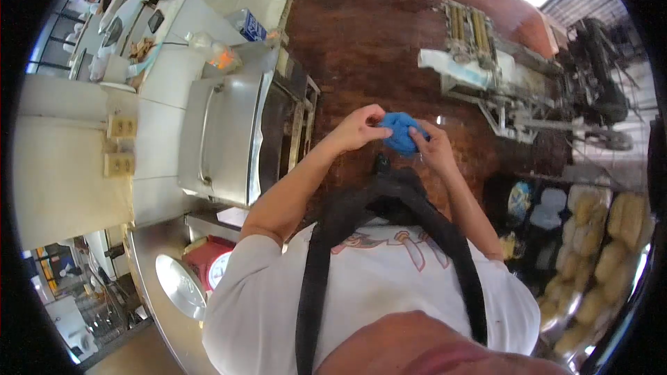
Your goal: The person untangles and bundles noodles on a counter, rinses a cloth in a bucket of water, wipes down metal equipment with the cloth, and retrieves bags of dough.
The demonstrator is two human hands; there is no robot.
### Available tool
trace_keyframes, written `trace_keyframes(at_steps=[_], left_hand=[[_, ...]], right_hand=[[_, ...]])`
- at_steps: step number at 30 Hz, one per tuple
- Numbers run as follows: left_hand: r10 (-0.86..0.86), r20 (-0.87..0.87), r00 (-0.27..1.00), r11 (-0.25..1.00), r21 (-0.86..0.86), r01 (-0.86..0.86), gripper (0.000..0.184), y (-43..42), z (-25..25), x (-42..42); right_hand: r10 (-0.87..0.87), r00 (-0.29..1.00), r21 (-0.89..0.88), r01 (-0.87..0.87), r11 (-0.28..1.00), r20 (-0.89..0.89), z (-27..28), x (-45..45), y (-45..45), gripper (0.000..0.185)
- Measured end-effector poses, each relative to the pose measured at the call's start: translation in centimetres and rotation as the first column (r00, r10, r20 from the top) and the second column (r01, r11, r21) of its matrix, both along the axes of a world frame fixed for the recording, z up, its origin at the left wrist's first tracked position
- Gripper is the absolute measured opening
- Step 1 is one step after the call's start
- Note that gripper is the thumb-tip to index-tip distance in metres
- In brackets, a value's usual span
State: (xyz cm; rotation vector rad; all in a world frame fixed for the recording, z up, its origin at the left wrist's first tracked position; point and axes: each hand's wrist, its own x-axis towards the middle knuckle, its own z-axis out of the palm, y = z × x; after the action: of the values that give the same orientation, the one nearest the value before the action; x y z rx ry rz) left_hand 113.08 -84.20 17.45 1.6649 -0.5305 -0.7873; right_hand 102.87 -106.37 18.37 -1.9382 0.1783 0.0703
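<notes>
In front of my chest, both hands hold a crumpled blue cloth-like bundle (pixel 399 132); its exact kind is unclear. My left hand (pixel 360 129) pinches its left edge between thumb and bent fingers. On the opposite side, my right hand (pixel 435 147) grips the bundle, with the thumb lying over its front. Dark apron straps (pixel 321 292) cross my white shirt below the hands.
A metal cabinet (pixel 222 140) with a long handle stands to the left. Beyond the hands lies a red-brown floor (pixel 361 35). A machine with rollers (pixel 472 35) is at the right. Bagged bread-like goods (pixel 590 264) sit lower right, and a scale (pixel 217 269) lower left.
</notes>
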Motion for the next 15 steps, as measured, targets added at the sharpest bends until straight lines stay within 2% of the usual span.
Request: trace_keyframes(at_steps=[1,2,3,5,6,7,9,10,12,13,15], left_hand=[[0.046,0.149,0.988,0.999,0.008,-0.048,0.036,0.3,-1.1,2.8],[0.077,0.287,0.955,0.996,0.015,-0.085,0.033,0.8,-1.5,5.2],[0.140,0.447,0.883,0.990,-0.091,-0.111,0.032,1.1,-0.6,7.4],[0.266,0.605,0.751,0.962,-0.114,-0.249,0.031,1.7,1.0,11.1],[0.316,0.574,0.755,0.944,-0.112,-0.310,0.031,2.2,0.9,13.0],[0.363,0.541,0.759,0.924,-0.105,-0.368,0.031,2.5,0.5,15.1],[0.494,0.181,0.851,0.869,-0.057,-0.492,0.031,2.2,1.4,19.1],[0.541,-0.014,0.841,0.841,-0.004,-0.541,0.031,1.8,1.8,21.7],[0.437,0.213,0.874,0.894,0.002,-0.447,0.034,0.0,2.1,27.8],[0.373,0.319,0.871,0.917,0.019,-0.399,0.036,-0.7,2.2,30.6],[0.140,0.418,0.898,0.951,0.197,-0.240,0.038,-2.3,1.0,37.8]], right_hand=[[0.014,0.999,0.078,-0.010,0.997,-0.047,-0.4,3.2,-0.2,0.026],[0.087,0.995,-0.023,-0.086,0.996,0.050,-1.2,6.5,-0.2,0.024],[0.163,0.978,-0.134,-0.146,0.980,0.132,-2.0,9.9,-0.2,0.022],[0.314,0.880,-0.329,-0.196,0.924,0.356,-1.4,17.0,-0.7,0.019],[0.380,0.788,-0.398,-0.188,0.898,0.484,-0.5,20.5,-0.4,0.018],[0.380,0.763,-0.351,-0.214,0.912,0.523,0.0,24.0,-0.2,0.019],[0.412,0.719,-0.300,-0.287,0.910,0.560,0.6,30.9,-0.4,0.022],[0.399,0.719,-0.294,-0.275,0.915,0.570,1.0,33.9,-0.8,0.022],[0.369,0.724,-0.270,-0.256,0.928,0.582,1.4,39.3,-1.1,0.023],[0.323,0.787,-0.269,-0.206,0.941,0.525,0.9,41.5,-1.3,0.023],[0.218,0.882,-0.290,-0.098,0.952,0.417,0.4,46.9,-3.3,0.023]])
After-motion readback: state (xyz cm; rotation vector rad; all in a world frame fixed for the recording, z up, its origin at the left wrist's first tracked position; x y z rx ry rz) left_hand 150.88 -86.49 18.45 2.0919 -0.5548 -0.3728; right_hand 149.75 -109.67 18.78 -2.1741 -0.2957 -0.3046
